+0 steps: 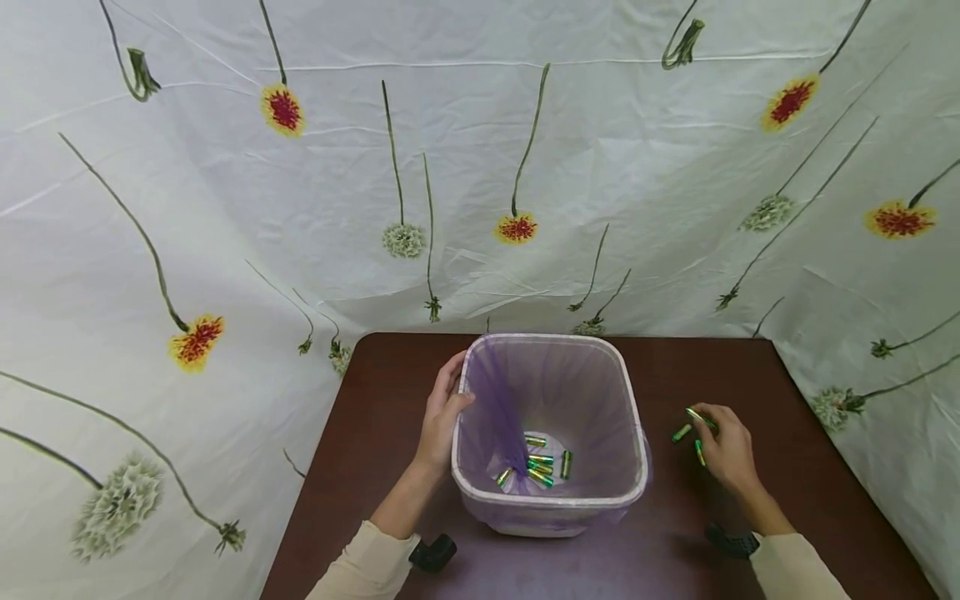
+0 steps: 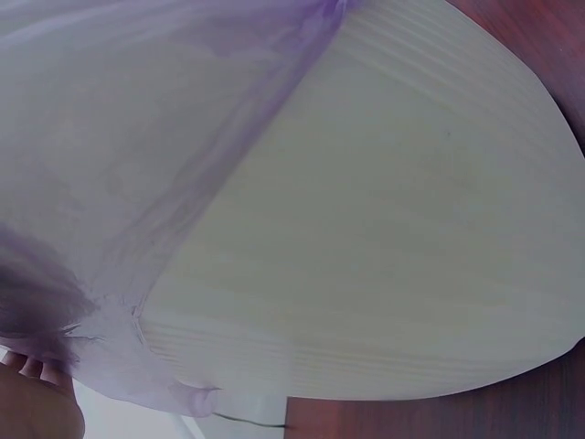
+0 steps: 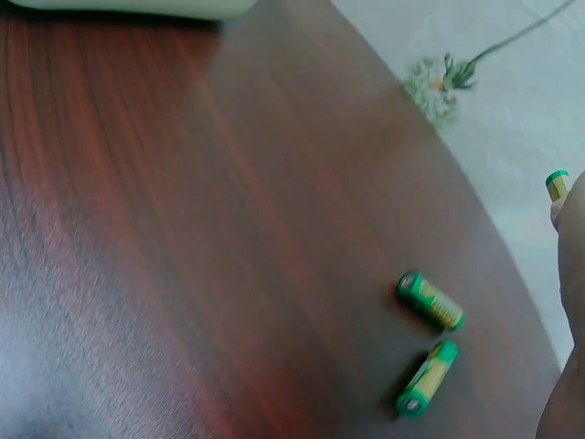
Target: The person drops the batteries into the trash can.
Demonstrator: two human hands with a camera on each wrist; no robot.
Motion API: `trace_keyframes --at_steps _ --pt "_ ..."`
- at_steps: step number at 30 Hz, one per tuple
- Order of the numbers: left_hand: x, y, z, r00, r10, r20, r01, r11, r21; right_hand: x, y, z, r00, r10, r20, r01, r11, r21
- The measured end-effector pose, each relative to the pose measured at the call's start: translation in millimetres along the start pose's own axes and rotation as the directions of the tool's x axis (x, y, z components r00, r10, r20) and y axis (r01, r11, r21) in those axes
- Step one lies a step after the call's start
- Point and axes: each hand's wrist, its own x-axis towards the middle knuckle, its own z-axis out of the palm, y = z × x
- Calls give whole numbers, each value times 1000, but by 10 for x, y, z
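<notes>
The left wrist view gives very little: the pale wall of the bin fills nearly the whole frame, with the purple liner draped over the upper left, and only a sliver of the left hand's fingers shows at the lower left corner. In the right wrist view the right hand is cut off at the right edge, and one green battery pokes out above it, only its tip showing. No brand or writing can be read on any battery; the labels are just green and gold bands at this size.

From the head view, the left hand wraps its grip on the left rim of the bin, in the lower centre of the frame, fingers curled over the edge and onto the liner. Inside, at the bottom, lies a cluster of batteries.

The right hand, at the lower right on the brown bench, has its fingers curled, and looks to be pinching the battery at the fingertips, though the view is small. Two loose batteries lie on the bench just beside that hand, close together, not touching.
</notes>
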Motion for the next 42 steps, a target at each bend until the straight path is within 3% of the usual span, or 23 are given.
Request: trace_keyframes --at_steps 10,21,32,42 --pt "13 19 21 1000 0 -5 0 1000 5 214 -251 -41 994 -105 -41 107 992 62" --pt "5 -20 7 1000 14 -16 -14 1000 1 619 -780 -112 966 -255 -41 258 959 121" --pt "13 -23 8 1000 2 -24 -2 1000 -12 911 -1337 -174 907 -417 -58 419 882 216" --pt "-6 -35 -6 1000 -9 -30 9 1000 0 1008 -1722 -313 833 -547 84 518 825 225"
